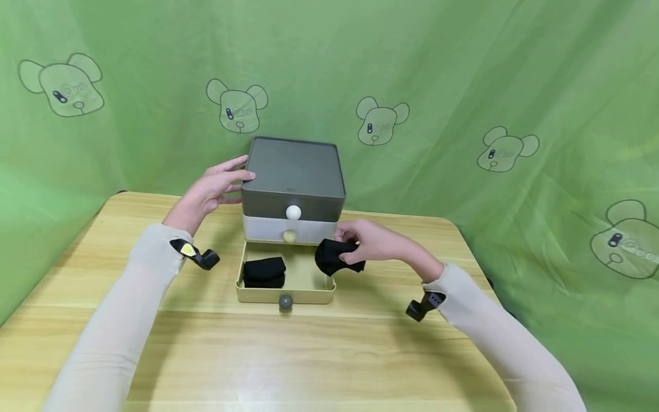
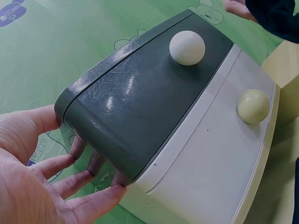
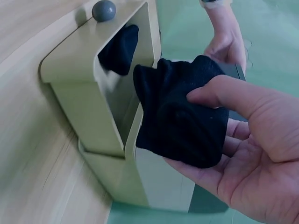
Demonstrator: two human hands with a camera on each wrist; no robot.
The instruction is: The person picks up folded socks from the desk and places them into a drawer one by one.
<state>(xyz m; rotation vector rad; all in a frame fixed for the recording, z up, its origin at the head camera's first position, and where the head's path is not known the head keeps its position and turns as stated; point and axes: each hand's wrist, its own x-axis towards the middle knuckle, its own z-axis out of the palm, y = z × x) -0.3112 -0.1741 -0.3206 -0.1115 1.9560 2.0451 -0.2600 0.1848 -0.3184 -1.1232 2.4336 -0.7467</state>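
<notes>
A small stacked drawer box [image 1: 293, 166] stands on the table, its dark grey, white and beige tiers one above another. The beige bottom drawer [image 1: 309, 296] is pulled out. Inside it, on the left, lies a folded black sock bundle [image 1: 264, 272]. My right hand [image 1: 373, 240] pinches another folded black sock bundle [image 3: 182, 112] between thumb and fingers, over the drawer's right edge. With fingers spread, my left hand [image 1: 216, 183] rests against the box's left side, the thumb at its top edge [image 2: 58, 109].
Round knobs mark the drawers: white [image 1: 293, 212], pale yellow [image 1: 289, 236] and grey [image 1: 285, 302]. The wooden table [image 1: 288, 360] extends around the box. Behind it hangs a green curtain [image 1: 309, 57] printed with mouse heads. A small black wrist camera [image 1: 424, 306] sits at the right cuff.
</notes>
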